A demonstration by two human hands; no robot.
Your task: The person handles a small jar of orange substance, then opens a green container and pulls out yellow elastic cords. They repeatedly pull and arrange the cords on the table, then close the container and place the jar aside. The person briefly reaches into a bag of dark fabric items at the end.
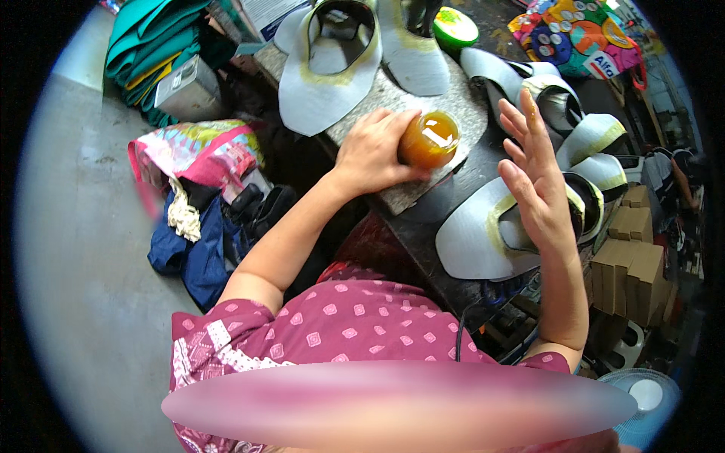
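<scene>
Your left hand (374, 151) is curled round the amber jar (430, 140) over the slab (471, 113), your right hand (536, 177) raised open, empty, one finger (532, 113) smeared; uppers (468, 245) already show yellowish bands (328, 78), likely coating, remainder unclear

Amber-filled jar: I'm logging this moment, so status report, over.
Left hand gripping amber-filled jar. Right hand raised, open, finger smeared. Jar over stone slab; grey shoe uppers crowd around.

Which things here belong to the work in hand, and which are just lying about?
Seemingly in the work:
amber jar, in the left hand
grey shoe uppers

Seemingly lying about:
green cloth
metal tin
pink bag
cardboard boxes
</scene>
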